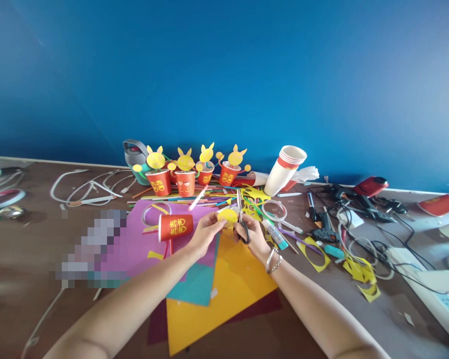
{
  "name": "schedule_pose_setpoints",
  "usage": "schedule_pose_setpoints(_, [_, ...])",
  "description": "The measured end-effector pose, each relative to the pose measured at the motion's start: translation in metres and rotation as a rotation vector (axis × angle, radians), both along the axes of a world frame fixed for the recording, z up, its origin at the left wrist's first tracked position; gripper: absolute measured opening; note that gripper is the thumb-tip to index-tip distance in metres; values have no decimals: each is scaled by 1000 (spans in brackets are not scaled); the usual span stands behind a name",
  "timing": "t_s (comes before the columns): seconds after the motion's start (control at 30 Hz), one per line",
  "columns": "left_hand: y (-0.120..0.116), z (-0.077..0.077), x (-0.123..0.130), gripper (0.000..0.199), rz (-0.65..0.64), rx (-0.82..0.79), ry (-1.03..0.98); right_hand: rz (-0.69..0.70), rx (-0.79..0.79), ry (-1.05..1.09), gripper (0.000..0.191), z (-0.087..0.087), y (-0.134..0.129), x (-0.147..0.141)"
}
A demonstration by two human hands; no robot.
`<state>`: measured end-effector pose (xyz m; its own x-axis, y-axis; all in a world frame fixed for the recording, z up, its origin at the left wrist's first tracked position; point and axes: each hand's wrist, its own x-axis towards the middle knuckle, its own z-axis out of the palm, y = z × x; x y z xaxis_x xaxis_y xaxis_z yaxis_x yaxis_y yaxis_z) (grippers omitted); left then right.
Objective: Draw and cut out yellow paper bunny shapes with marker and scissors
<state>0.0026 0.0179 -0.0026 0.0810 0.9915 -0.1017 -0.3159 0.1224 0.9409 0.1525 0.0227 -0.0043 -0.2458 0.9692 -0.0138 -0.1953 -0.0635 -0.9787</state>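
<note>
Left hand (206, 232) pinching yellow paper disc (227, 216); right hand (255, 235) gripping scissors (246, 232); disc between hands, beside blades (239, 200).

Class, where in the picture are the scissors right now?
In the head view, the scissors are in the right hand, just right of centre, their blades beside the yellow paper disc held in the left hand.

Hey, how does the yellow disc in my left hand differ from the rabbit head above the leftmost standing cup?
The yellow disc shows no ears, while the rabbit head has two. The disc is gripped by your left hand, beside the scissors in your right hand; the rabbit head stands above a red cup. Both are yellow and rounded.
</note>
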Motion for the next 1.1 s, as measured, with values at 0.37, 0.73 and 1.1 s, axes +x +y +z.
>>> schedule_pose_setpoints(0.37, [3,3,-1,23,114,-67,-191,92,74,-76,29,-4,-1,-2])
schedule_pose_setpoints(0.73, [-1,10,2,26,87,-98,-200,124,131,-47,31,-15,-1,-5])
schedule_pose_setpoints(1.1, [-2,11,3,26,76,-95,-189,120,127,-73,32,-13,-2,-5])
